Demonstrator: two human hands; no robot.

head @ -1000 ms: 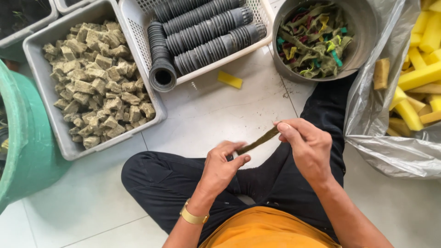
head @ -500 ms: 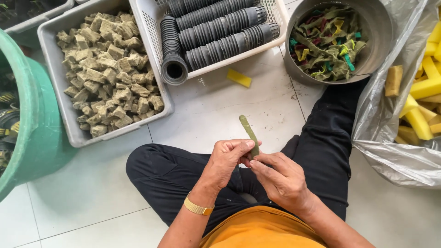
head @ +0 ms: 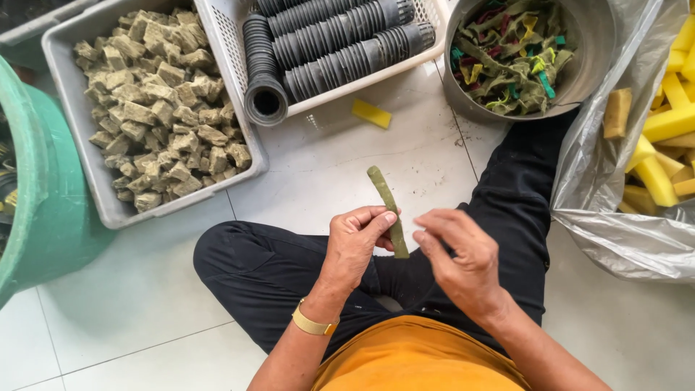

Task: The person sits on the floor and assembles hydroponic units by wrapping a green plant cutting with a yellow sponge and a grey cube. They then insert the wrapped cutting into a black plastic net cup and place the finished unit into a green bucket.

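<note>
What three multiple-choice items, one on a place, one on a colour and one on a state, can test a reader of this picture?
1. Where do the black pots lie?
A. in the white basket
B. in the green tub
C. on the person's lap

2. What colour is the small piece on the floor?
A. red
B. yellow
C. blue

3. What holds the green strip?
A. both hands
B. right hand only
C. left hand only

Answers:
1 A, stacked rows fill the basket.
2 B, it is yellow on white tile.
3 C, the left hand pinches it; the right hand is open beside it, apart.
</note>
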